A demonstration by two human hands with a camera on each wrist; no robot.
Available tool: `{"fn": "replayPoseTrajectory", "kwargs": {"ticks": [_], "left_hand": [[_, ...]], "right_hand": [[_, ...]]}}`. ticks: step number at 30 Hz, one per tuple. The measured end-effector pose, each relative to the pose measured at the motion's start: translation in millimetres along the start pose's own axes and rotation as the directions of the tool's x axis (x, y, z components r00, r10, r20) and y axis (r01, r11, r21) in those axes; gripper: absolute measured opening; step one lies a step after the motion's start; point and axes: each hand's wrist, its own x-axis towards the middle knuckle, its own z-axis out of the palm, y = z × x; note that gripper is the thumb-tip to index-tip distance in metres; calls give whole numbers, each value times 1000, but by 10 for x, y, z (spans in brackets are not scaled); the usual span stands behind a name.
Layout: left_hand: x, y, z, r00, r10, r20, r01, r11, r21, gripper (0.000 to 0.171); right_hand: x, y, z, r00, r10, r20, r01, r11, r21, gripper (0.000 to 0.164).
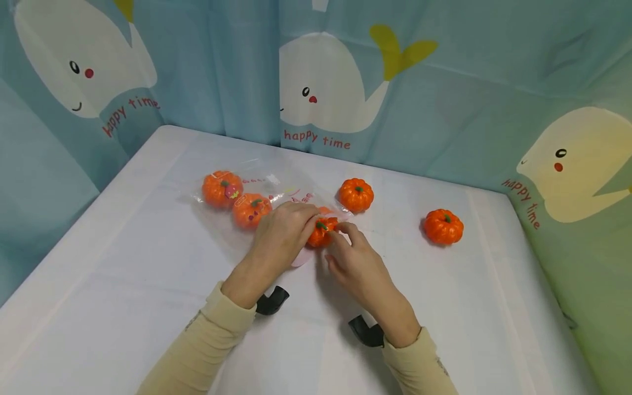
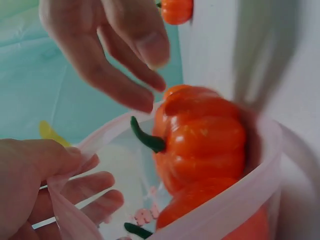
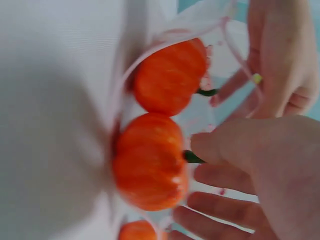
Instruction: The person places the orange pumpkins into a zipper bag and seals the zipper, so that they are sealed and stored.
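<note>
A clear plastic bag (image 1: 276, 180) with pink edging and printed designs lies on the white table with several small orange pumpkins inside. My left hand (image 1: 282, 230) pinches the bag's rim between thumb and fingers, holding the mouth open in the left wrist view. Just inside that mouth sits a glossy pumpkin (image 2: 205, 132) with a curved green stem, against another pumpkin (image 3: 172, 77) deeper in. My right hand (image 1: 357, 266) hovers close by this front pumpkin, its fingers loosely bent and apart from it in the left wrist view.
Outside the bag, one pumpkin (image 1: 356, 195) stands near its right corner and another pumpkin (image 1: 444, 226) farther right. Two more show through the plastic at left, including the far-left pumpkin (image 1: 217, 190). A blue curtain (image 1: 237, 71) with whale prints surrounds the table (image 1: 148, 307).
</note>
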Motion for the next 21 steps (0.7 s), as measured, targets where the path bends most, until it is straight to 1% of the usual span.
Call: {"fn": "replayPoseTrajectory", "kwargs": {"ticks": [2, 4, 6, 9, 13, 17, 21], "left_hand": [[-3, 10, -21, 1000, -7, 8, 7, 1000, -1, 15], [-5, 22, -38, 1000, -8, 14, 8, 1000, 5, 13], [-15, 33, -51, 1000, 6, 14, -6, 1000, 20, 12], [-27, 51, -67, 999, 25, 25, -26, 999, 36, 13], [-50, 65, -67, 999, 30, 37, -31, 999, 25, 15], [-50, 71, -61, 999, 35, 23, -36, 999, 19, 13], [-39, 74, -49, 998, 57, 4, -57, 998, 20, 10]], "right_hand": [[-7, -20, -32, 1000, -7, 25, 7, 1000, 6, 28], [-9, -27, -30, 999, -25, 43, 25, 1000, 6, 29], [-9, -22, 2, 998, -45, 44, 45, 999, 3, 33], [-4, -2, 76, 997, -74, 32, 74, 997, -2, 47], [-5, 3, 142, 994, -98, 43, 98, 995, -1, 55], [-17, -29, 96, 996, -74, 46, 74, 997, -13, 54], [-18, -58, 56, 997, -64, 53, 65, 998, -19, 49]]}}
